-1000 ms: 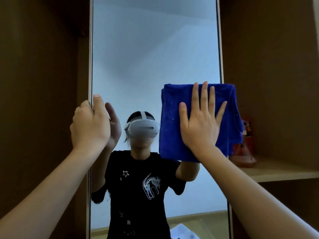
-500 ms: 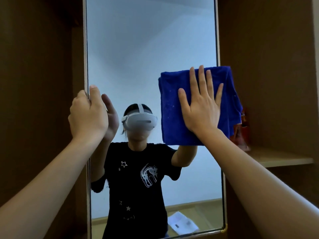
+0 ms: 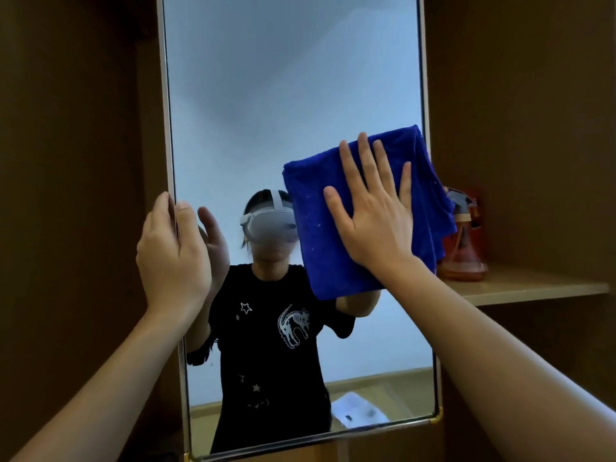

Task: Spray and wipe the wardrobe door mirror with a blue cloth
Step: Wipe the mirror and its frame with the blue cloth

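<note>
Where the tall wardrobe door mirror [image 3: 293,95] fills the middle of the frame from top to bottom, two bare arms reach up toward it from the lower corners. The mirror has a thin pale metal frame, with brass-coloured corner pieces at its lower edge.

At centre right, the right hand [image 3: 373,215] lies flat with its fingers straight and spread, pressing a folded blue cloth [image 3: 316,241] against the glass. The cloth sits over the mirror's right side at mid-height, tilted so that its upper right corner is highest. Its right edge hangs loose past the mirror frame.

At centre left, the left hand [image 3: 173,251] grasps the left edge of the mirror. The thumb lies on the front of the glass and the fingers wrap round behind the frame, out of sight.

The glass reflects a person in a black T-shirt with white stars and a white cat-skeleton print, wearing a white headset. It also reflects a pale wall, a strip of wooden floor and a white object lying on that floor, low in the frame.

Dark brown wardrobe panels stand on both sides of the mirror. At the right of the frame, a light wooden shelf [image 3: 533,288] juts out. On it, just behind the cloth's loose edge, stands a reddish spray bottle [image 3: 465,248] with a grey trigger head, partly hidden by the cloth.
</note>
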### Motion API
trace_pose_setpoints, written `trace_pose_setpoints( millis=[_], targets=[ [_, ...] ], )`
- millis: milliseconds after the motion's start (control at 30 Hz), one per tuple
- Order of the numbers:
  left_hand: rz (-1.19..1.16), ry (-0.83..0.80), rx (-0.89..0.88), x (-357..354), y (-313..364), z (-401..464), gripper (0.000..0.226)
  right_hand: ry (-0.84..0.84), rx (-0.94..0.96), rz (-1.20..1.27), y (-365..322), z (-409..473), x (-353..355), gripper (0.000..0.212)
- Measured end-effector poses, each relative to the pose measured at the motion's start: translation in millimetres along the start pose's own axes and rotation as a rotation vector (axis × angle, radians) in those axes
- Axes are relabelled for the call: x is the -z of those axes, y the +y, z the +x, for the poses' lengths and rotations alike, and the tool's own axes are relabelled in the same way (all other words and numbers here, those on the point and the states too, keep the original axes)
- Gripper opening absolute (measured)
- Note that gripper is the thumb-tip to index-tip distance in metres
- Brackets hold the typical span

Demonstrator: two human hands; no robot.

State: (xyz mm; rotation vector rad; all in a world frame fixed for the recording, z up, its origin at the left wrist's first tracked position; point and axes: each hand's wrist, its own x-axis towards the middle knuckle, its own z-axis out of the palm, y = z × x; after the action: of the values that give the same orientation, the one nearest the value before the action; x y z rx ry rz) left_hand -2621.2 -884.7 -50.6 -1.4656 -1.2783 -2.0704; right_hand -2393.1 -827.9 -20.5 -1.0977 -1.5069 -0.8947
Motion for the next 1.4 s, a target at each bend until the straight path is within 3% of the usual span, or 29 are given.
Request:
trace_pose_setpoints(
  millis=[167,367,600,867,1100,1267,1400],
  targets=[
    [-0.009,0.003,-0.013,2,-19,-19,0.048,0.018,-0.155,0.012,16,-47,-5,0.065],
    [0.022,-0.033,-0.034,3,-31,-44,0.054,0.004,-0.149,0.009,-15,-100,-20,0.065],
    [0.048,-0.046,0.002,1,-33,-53,0.052,-0.004,-0.006,0.010,-33,-48,-14,0.065],
    [0.005,-0.030,0.023,2,-39,-58,0.049,0.021,-0.169,0.010,-15,-76,-17,0.064],
    [-0.054,-0.035,0.109,13,-48,-73,0.043,-0.016,-0.134,0.000,-59,-117,-31,0.066],
    [-0.061,-0.033,0.128,15,-42,-74,0.041,-0.011,0.058,0.011,-96,-82,-32,0.064],
    [-0.091,-0.045,0.142,16,-41,-73,0.042,0.049,-0.007,0.049,-105,-47,-30,0.063]
  ],
)
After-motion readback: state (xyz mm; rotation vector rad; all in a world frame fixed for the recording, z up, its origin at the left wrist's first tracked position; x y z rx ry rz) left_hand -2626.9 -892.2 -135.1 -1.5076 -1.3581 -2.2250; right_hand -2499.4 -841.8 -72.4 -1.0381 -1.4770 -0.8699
